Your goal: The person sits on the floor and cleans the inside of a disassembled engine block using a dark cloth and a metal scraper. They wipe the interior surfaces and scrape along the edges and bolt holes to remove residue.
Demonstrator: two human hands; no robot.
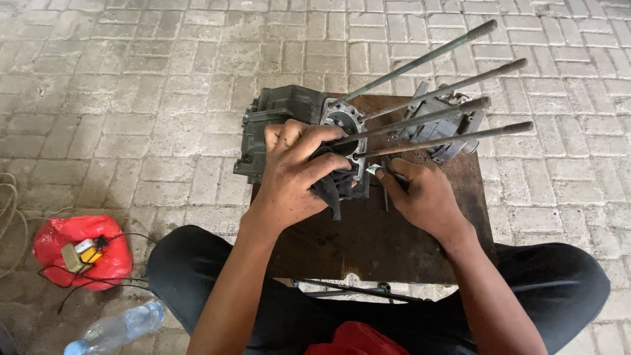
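A grey metal engine case (279,115) rests on a rusty brown metal stand (388,236) between my knees. Several long threaded studs (447,118) stick out of it toward the upper right. My left hand (296,174) presses a dark rag (335,187) against the round bore of the case. My right hand (424,197) sits just right of it and grips a small metal blade-like tool (376,171) whose tip touches the edge of the case beneath the lowest stud.
A second grey engine part (437,128) lies at the stand's far right. On the brick paving at the left are a red bag with small parts and wires (82,253), a plastic water bottle (118,329) and a pale cord (8,204).
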